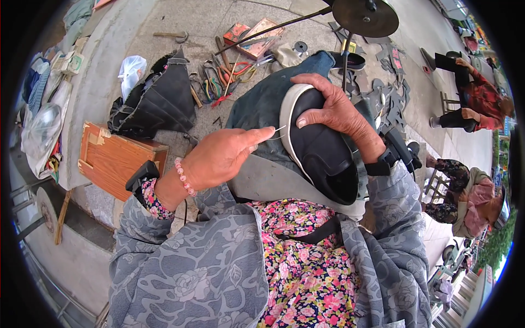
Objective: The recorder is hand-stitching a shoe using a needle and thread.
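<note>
A black slip-on shoe (pixel 324 143) with a white sole edge lies tilted over my lap, its opening facing towards me. My right hand (pixel 340 106) grips it, the thumb on the black upper and the fingers round the white sole edge. To the left of the shoe, my left hand (pixel 216 156) is closed with the index finger stretched towards the sole. A fine white thread (pixel 279 130) runs between its fingertips and the sole edge. Whether a needle is also in those fingers is hidden. Dark blue cloth (pixel 254 106) and a grey cloth (pixel 273 176) lie beneath the shoe.
Several pliers (pixel 210 82) and a hammer (pixel 174 35) lie on the pavement ahead, near a red box (pixel 236 34). A round metal disc (pixel 365 17) stands on rods above. Left are a black bag (pixel 164 104) and wooden box (pixel 112 167). Right are rubber scraps (pixel 391 98) and seated people (pixel 484 104).
</note>
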### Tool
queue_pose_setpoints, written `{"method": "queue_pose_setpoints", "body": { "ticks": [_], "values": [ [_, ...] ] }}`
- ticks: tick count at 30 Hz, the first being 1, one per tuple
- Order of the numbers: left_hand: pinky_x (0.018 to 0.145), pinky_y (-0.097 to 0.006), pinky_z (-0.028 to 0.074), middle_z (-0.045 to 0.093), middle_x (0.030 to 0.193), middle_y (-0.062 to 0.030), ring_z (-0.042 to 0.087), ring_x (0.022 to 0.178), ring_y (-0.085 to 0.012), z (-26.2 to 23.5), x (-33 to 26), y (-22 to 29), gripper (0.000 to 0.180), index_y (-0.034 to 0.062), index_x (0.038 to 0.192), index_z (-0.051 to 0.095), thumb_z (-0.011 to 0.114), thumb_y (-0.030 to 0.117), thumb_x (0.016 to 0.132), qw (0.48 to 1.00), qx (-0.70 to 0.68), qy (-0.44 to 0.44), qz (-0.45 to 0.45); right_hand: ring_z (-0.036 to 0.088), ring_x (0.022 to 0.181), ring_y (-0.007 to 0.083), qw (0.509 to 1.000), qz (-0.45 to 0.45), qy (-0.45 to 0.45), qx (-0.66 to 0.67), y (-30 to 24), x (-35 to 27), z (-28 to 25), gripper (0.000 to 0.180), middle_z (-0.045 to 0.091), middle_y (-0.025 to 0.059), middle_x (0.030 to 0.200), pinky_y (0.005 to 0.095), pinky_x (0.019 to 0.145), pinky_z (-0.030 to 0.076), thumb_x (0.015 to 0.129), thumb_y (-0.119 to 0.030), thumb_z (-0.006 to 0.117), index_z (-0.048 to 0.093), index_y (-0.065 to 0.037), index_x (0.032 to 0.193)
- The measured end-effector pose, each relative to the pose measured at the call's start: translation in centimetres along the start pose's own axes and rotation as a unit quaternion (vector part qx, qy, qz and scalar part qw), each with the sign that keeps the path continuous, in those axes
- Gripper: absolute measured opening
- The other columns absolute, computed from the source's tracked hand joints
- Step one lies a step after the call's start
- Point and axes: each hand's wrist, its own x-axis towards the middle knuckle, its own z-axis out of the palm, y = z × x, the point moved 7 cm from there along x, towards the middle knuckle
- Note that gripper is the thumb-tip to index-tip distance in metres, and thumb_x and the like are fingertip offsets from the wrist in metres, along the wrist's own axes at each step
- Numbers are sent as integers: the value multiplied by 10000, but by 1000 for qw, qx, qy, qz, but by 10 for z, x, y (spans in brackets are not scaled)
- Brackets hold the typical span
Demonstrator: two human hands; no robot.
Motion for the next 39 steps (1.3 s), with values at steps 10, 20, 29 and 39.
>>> {"method": "queue_pose_setpoints", "body": {
  "ticks": [10,20,29,39],
  "values": [
    [721,-394,513,643,998,-255,648,853,-416,-2,12,-3,460,96,1368,531,526,-16,921,999,-15,-33,3,547,1146,284,999,9,10,-29,4,8,5,714,617,52,1152,386,1016,421,531,-317,926,623,-123,1147],
    [689,-363,506,656,962,-242,647,790,-393,-1,20,-11,460,99,1387,515,509,1,937,991,-72,-92,-58,561,1073,298,995,-15,27,-99,-5,11,5,692,621,49,1074,386,951,453,524,-354,914,617,-122,1105],
    [752,-343,499,715,1022,-124,676,883,-203,13,35,-25,402,59,1384,518,464,58,986,950,-268,-97,-131,560,1063,317,991,-36,33,-123,-7,11,5,696,620,58,1077,401,936,459,525,-387,900,613,-123,1102],
    [1055,-315,408,570,1375,-151,546,1264,-223,-14,15,-8,414,23,1386,507,451,49,976,984,-123,-115,-48,542,1145,271,994,17,103,-43,-31,-50,-35,671,539,140,1254,374,931,457,758,-301,822,524,-25,1292]
  ]
}}
